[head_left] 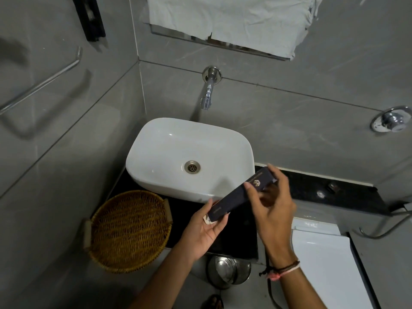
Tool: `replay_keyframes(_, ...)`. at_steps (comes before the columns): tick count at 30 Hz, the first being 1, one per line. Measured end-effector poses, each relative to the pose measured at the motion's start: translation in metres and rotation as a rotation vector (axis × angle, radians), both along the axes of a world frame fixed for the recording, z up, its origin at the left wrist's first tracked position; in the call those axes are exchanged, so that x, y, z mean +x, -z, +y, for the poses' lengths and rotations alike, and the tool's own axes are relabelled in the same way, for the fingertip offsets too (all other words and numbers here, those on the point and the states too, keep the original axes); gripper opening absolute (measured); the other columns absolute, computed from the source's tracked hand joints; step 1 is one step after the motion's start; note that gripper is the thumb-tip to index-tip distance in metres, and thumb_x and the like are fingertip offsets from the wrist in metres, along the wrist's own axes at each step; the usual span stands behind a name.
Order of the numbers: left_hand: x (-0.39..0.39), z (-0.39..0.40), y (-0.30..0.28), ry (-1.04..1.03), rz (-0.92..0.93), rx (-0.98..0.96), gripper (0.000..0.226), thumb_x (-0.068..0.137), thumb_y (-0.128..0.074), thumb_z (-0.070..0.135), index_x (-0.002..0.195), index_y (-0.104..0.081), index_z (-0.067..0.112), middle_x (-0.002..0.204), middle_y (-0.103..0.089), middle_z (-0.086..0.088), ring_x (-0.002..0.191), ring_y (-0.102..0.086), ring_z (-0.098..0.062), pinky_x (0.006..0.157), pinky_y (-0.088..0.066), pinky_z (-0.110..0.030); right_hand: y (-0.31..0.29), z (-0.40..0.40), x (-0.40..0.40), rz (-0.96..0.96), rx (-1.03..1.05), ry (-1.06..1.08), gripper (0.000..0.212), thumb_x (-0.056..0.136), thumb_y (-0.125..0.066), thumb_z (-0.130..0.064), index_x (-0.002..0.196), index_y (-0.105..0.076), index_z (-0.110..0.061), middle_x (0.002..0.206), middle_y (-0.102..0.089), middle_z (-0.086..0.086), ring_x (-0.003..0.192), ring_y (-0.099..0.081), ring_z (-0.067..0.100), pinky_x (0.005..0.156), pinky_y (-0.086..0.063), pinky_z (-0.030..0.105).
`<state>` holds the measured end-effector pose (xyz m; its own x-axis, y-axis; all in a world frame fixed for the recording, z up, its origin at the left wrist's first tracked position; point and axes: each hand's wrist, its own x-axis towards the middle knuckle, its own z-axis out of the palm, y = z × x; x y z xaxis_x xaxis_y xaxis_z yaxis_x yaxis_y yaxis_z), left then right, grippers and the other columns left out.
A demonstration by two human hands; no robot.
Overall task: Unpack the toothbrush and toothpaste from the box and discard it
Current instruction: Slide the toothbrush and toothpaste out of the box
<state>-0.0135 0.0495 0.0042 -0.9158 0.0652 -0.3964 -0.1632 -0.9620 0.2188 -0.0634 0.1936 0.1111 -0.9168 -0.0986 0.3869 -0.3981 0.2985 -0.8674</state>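
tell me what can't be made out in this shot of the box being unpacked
Head view only:
- Contents of the dark box: its walls hide whether the toothbrush and toothpaste are inside.
- Print on the box: too small and blurred to read.
- White bit at the box's lower end, by the left hand: mostly hidden by box and fingers.
- Box's far end: the right hand covers part of it.
- Small objects on the dark counter: too small and dim.

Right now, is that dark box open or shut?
Open at its lower end: something white pokes out of the box into the left hand. The right hand hides the upper end.
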Motion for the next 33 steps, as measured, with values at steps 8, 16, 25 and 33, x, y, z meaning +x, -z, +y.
replay_keyframes(8, 0.009, -0.006, 0.004, 0.0, 0.179, -0.175, 0.042, 0.097, -0.059, -0.002, 0.139, -0.056, -0.001, 0.139, -0.065, -0.024, 0.129, -0.063, -0.036, 0.088, -0.062, -0.025, 0.004, 0.022, -0.024, -0.163, -0.21, 0.124, 0.056, 0.086, -0.082, -0.016, 0.136, -0.057, -0.019, 0.081, -0.074, 0.004, 0.07, -0.073, 0.01, 0.072, -0.068, 0.041)
replay_keyframes(16, 0.009, -0.012, -0.01, -0.105, 0.095, -0.456, 0.029, 0.079, -0.076, 0.006, 0.107, -0.077, 0.005, 0.113, -0.077, -0.021, 0.114, -0.072, -0.035, 0.081, -0.064, -0.031, 0.011, 0.026, -0.031, -0.27, -0.372, 0.142, 0.05, 0.089, -0.08, -0.015, 0.134, -0.059, -0.02, 0.086, -0.075, 0.025, 0.082, -0.076, 0.034, 0.069, -0.067, 0.036)
replay_keyframes(25, 0.008, -0.022, -0.009, -0.198, 0.092, -0.871, 0.013, 0.085, -0.075, -0.007, 0.082, -0.081, 0.005, 0.098, -0.084, -0.006, 0.095, -0.079, -0.023, 0.076, -0.065, -0.028, 0.019, 0.025, -0.031, -0.325, -0.459, 0.144, 0.053, 0.091, -0.077, -0.012, 0.139, -0.055, -0.016, 0.076, -0.077, 0.007, 0.093, -0.076, 0.042, 0.064, -0.065, 0.026)
replay_keyframes(33, 0.017, -0.038, 0.004, -0.217, 0.015, -0.731, 0.007, 0.092, -0.073, 0.016, 0.088, -0.075, 0.012, 0.11, -0.08, -0.016, 0.106, -0.076, -0.034, 0.079, -0.065, -0.033, 0.012, 0.039, -0.037, -0.32, -0.49, 0.203, 0.054, 0.092, -0.075, -0.015, 0.141, -0.053, -0.014, 0.094, -0.076, 0.022, 0.098, -0.075, 0.044, 0.067, -0.067, 0.029)
